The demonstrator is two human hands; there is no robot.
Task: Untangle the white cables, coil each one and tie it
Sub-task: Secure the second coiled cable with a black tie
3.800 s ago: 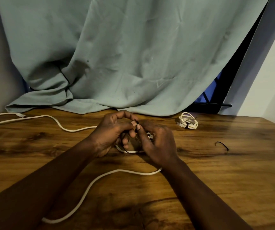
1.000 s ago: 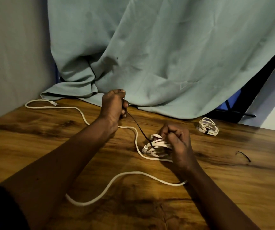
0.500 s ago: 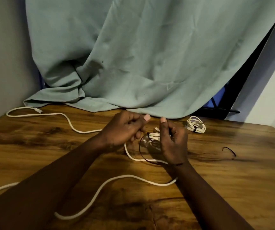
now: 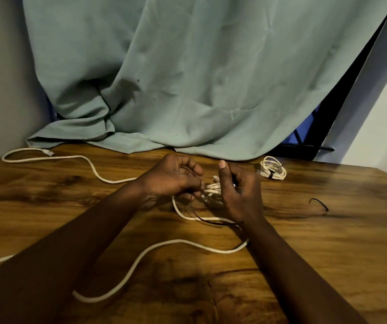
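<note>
**Hands busy at the second bundle, tie not closed yet**

Both hands met over the middle of the table (image 4: 328, 265). My left hand (image 4: 174, 178) was curled almost closed, its fingertips pinching at the edge of the small white coil (image 4: 212, 188); whether it also gripped the thin black tie (image 4: 202, 217) I could not tell. My right hand (image 4: 239, 192) was half open, thumb standing up, fingers bent around the far side of the coil, which sat between the two hands, just above the wood. The black tie hung from there and curved down onto the table under my right wrist.

I judged the cable light, soft and springy, so the loops would open again if the pinch was released. The best place to hold seemed the crossing of the loops, where the tie goes around.

One finished bundle (image 4: 273, 170) lay near the curtain (image 4: 199, 78), a spare tie (image 4: 319, 203) to the right, and a long loose cable (image 4: 141, 260) wandered across the table.
</note>
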